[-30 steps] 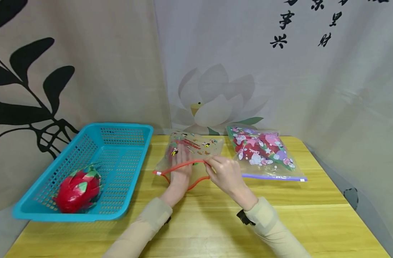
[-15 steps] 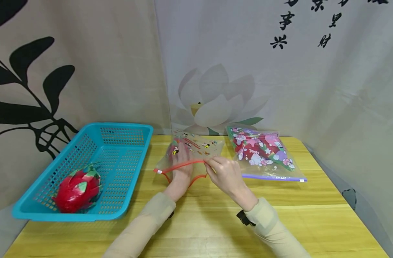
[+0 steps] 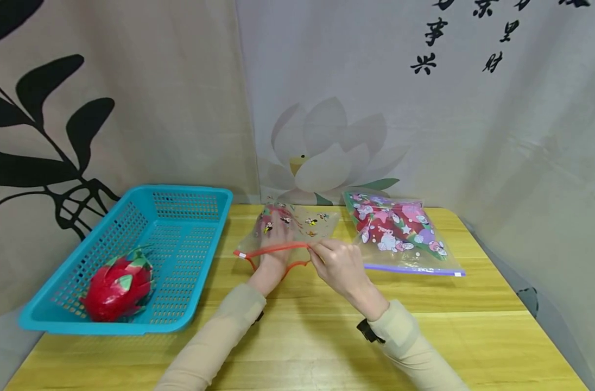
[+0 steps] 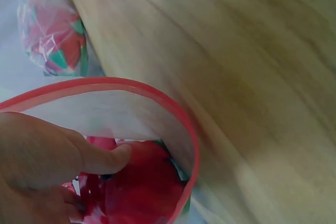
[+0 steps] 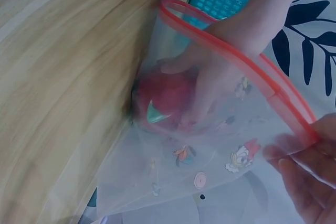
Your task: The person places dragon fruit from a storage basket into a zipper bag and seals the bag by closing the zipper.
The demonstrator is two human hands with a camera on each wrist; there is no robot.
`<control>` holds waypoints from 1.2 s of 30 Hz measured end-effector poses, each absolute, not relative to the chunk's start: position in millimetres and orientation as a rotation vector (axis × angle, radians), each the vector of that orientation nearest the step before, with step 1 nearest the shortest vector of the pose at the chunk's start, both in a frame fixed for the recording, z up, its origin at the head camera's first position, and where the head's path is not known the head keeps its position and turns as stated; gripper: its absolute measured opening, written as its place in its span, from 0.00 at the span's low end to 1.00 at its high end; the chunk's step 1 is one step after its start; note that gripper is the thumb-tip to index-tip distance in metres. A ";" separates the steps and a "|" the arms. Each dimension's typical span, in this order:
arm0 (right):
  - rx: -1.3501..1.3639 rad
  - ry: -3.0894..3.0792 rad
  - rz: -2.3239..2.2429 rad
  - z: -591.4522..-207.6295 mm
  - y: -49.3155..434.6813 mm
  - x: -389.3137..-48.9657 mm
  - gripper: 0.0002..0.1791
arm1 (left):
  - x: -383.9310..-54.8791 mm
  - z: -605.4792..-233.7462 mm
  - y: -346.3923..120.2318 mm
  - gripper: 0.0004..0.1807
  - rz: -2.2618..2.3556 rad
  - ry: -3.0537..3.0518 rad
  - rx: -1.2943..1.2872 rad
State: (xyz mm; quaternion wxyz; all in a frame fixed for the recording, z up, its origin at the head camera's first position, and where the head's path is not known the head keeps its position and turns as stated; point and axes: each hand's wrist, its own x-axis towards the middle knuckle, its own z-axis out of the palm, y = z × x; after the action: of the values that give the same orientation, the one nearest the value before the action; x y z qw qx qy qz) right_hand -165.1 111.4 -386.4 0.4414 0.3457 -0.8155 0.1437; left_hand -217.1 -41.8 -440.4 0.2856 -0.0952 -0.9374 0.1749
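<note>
A see-through zip bag with a red zip rim and cartoon prints lies at the table's back middle, its mouth spread towards me. My left hand is inside it, seen through the film. In the right wrist view its thumb and fingers curl round a red dragon fruit with green tips; in the left wrist view the thumb lies on the same dragon fruit. My right hand pinches the bag's red rim at the right side and keeps the mouth apart.
At left stands a blue perforated basket with another dragon fruit in it. A zip bag with a purple rim lies right of my hands, filled with red-and-green contents. A printed cloth hangs behind the wooden table.
My left hand has gone a little deeper into the bag, and the dragon fruit sits farther towards the bag's far end. The right hand keeps its pinch on the rim, nearly still.
</note>
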 end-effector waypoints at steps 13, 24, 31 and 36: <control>0.783 -2.116 0.332 -389.5 118.1 -166.8 0.09 | -225.8 -440.8 -45.0 0.24 0.298 -2.729 -0.233; 0.777 -2.109 0.320 -386.6 120.8 -165.0 0.07 | -223.8 -440.4 -46.4 0.33 0.294 -2.856 -0.318; 0.782 -2.096 0.309 -385.8 121.5 -165.2 0.08 | -221.8 -440.1 -49.0 0.32 0.302 -2.846 -0.326; 0.791 -2.084 0.308 -383.4 120.4 -164.1 0.08 | -222.7 -438.4 -50.3 0.33 0.266 -2.904 -0.344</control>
State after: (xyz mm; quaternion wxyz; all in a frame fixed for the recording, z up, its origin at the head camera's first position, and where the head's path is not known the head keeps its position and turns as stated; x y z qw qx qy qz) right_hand -164.1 120.4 -383.4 0.4310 0.3171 -0.8357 0.1235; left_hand -222.7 -50.3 -438.4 0.1023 -0.1165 -0.9838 0.0901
